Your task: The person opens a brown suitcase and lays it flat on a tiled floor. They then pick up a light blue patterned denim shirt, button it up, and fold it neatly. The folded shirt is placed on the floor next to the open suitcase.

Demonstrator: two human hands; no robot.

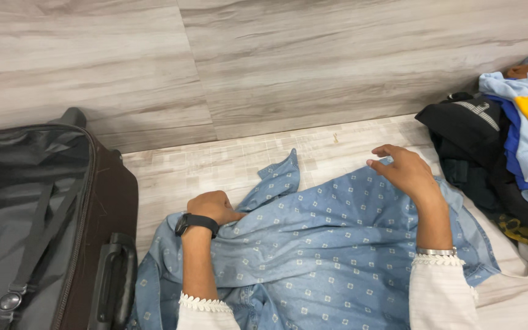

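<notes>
Blue patterned shirt [313,244] lay spread on the pale wood-grain floor [215,162] between an open dark suitcase [38,220] and a clothes pile [508,140]. Left hand [212,206] pressed on it, fingers curled shut gripping fabric. Right hand [406,171] rested on its far edge, fingers loosely open, holding nothing.
</notes>
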